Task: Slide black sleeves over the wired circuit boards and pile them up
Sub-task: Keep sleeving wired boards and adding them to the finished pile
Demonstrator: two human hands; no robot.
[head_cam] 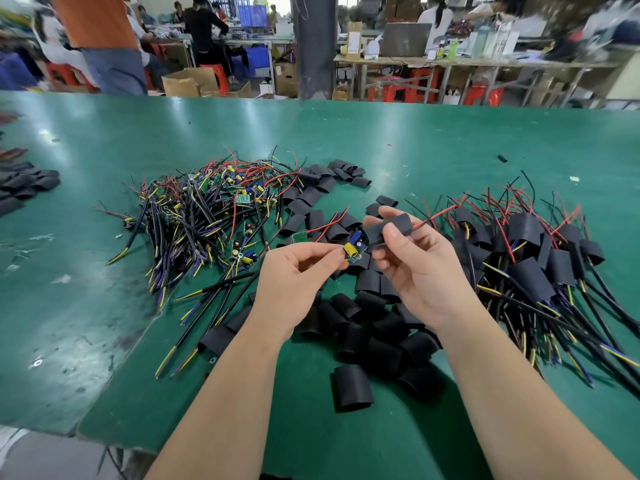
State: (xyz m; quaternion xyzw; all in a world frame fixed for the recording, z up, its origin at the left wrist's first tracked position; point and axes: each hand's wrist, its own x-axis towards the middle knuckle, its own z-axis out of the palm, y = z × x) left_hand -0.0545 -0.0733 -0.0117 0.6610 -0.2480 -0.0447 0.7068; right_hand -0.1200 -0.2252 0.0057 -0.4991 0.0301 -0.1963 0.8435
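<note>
The board (353, 251) hung just above the middle of the table, its yellow part facing up. My left hand (298, 271) pinched its seven o'clock end between thumb and fingertips. At its one o'clock end, touching it, was the sleeve (389, 229), which my right hand (419, 271) held with the thumb on top and the fingers wrapped behind. Thin red and black leads (427, 219) came out of the sleeve's far mouth toward two o'clock. From that I judged the sleeve was threaded over the wires and only just meeting the board, which was almost wholly bare.

So the sliding step was in hand. The next move called for drawing the sleeve toward seven o'clock while the left pinch held firm, keeping its mouth open so the yellow part would not snag, and giving way at the left fingertips as the sleeve arrived.

Loose sleeves (367, 327) lay at six o'clock under my wrists. The heap of bare boards (207, 209) was at ten o'clock. The finished pile (540, 258), where this one belonged afterwards, was at three o'clock on the green table (450, 143).
</note>
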